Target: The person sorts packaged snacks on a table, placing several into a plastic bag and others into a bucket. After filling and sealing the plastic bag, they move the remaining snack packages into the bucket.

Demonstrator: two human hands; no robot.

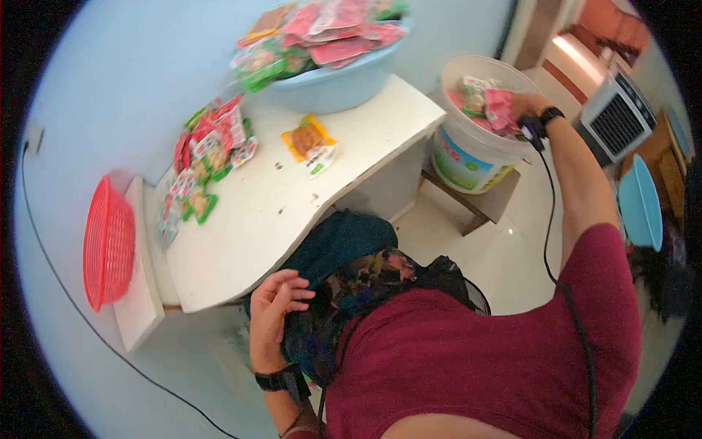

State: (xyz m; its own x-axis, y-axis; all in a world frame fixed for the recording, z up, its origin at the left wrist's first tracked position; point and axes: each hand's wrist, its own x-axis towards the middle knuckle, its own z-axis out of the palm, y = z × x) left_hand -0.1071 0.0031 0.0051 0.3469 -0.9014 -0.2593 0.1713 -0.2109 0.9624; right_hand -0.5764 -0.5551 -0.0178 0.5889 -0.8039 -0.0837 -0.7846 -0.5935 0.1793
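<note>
My right hand reaches inside the rim of a white bucket, against a pink-and-red snack packet. Its fingers are blurred and partly hidden, so a grip cannot be made out. Beside that packet lies a green-and-white packet. My left hand hovers over my lap near the table's front edge, holding nothing, its fingers loosely bent and apart. On the white table lie a yellow-edged packet with brown contents and a pile of red and green packets.
A light-blue basin heaped with packets stands at the table's back. At the left is a red plastic basket. The bucket rests on a low stool. An air cooler and a blue basin stand at right. Black cables run from my wrists.
</note>
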